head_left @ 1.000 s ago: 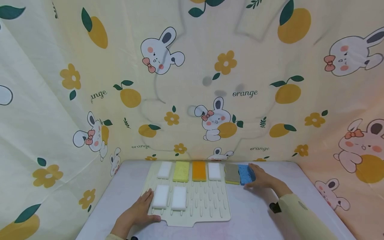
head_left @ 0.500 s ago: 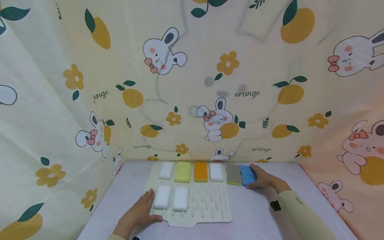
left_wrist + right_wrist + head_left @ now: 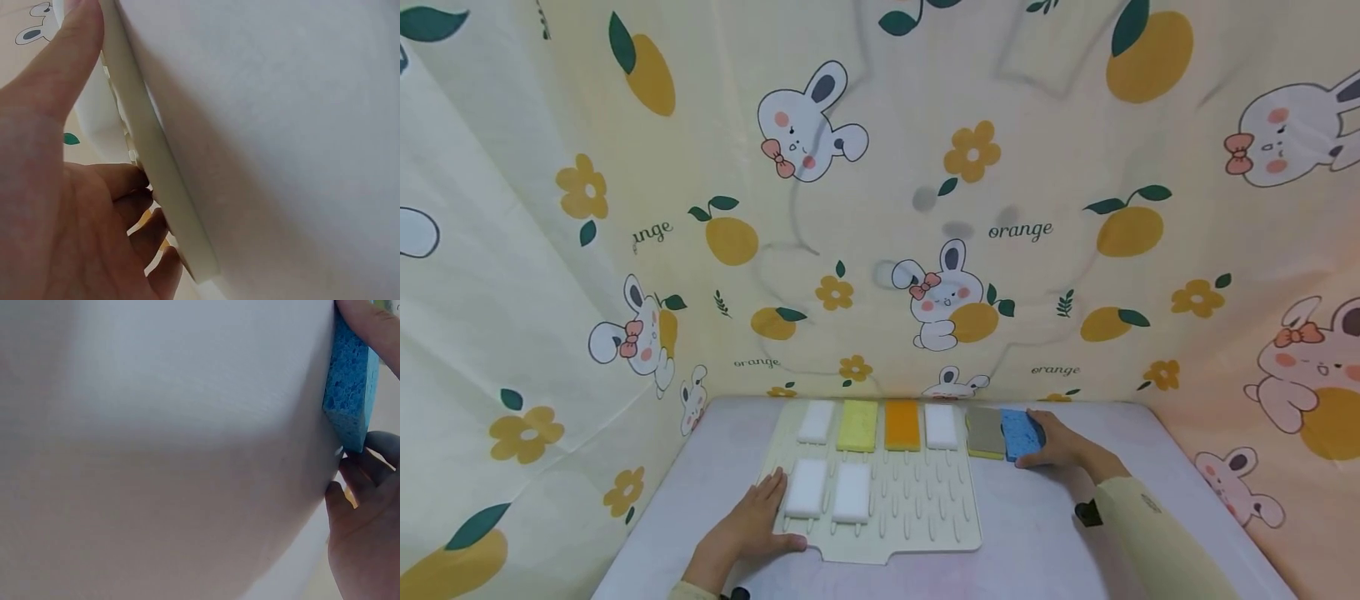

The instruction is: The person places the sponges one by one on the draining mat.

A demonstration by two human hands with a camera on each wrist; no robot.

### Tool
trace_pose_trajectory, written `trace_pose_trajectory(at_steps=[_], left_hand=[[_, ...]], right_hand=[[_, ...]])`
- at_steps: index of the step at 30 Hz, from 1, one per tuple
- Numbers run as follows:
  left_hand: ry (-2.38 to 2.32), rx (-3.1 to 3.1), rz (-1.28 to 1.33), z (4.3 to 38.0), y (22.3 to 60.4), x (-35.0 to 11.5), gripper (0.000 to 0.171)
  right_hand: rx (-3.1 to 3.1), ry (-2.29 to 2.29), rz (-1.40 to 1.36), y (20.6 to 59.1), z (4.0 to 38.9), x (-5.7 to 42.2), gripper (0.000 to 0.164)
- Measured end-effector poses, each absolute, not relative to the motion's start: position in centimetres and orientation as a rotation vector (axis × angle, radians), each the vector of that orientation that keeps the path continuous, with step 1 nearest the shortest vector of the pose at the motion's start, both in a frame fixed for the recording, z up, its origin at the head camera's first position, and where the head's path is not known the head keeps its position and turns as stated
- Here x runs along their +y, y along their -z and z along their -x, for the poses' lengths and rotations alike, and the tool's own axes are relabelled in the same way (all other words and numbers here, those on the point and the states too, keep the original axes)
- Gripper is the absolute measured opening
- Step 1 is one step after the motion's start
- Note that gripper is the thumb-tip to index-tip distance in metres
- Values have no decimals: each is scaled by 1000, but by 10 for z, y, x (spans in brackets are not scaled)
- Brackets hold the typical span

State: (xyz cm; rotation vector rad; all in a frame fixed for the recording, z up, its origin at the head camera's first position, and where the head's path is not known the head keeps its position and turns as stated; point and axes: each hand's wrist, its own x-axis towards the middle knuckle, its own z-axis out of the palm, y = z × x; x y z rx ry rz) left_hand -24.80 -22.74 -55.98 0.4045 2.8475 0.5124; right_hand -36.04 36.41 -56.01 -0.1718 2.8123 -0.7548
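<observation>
In the head view, a pale pegged rack (image 3: 854,552) lies on the table. My left hand (image 3: 747,521) rests along its left edge, with fingers extended and thumb by the near corner; in the left wrist view the fingertips touch the rack's edge (image 3: 156,150). My right hand (image 3: 1063,442) grips a blue sponge (image 3: 1018,435) between thumb and fingers; the right wrist view shows its porous side (image 3: 350,369). Just left of it lies a grey-topped sponge (image 3: 985,432) with a yellow underside, beside the rack's right edge.
On the rack's back row sit a yellow sponge (image 3: 857,426), an orange sponge (image 3: 902,426) and two white blocks, one (image 3: 815,422) at the left. Two more white blocks (image 3: 852,492) stand in front. A patterned curtain (image 3: 865,208) hangs behind the white table (image 3: 1022,533).
The head view has shifted slightly. Both hands, the sponges and the rack stay in the same places relative to each other.
</observation>
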Motion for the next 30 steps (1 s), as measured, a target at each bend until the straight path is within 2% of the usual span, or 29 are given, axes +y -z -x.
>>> trace_pose_trajectory(at_steps=[16,30], left_hand=[[-508,2836,-414,247,558,-224,125],[-485,2835,-427,251,561,-227,126]], right_hand=[[2948,737,93,573,347,368,136],[3079,869,104,558,330,366,135]])
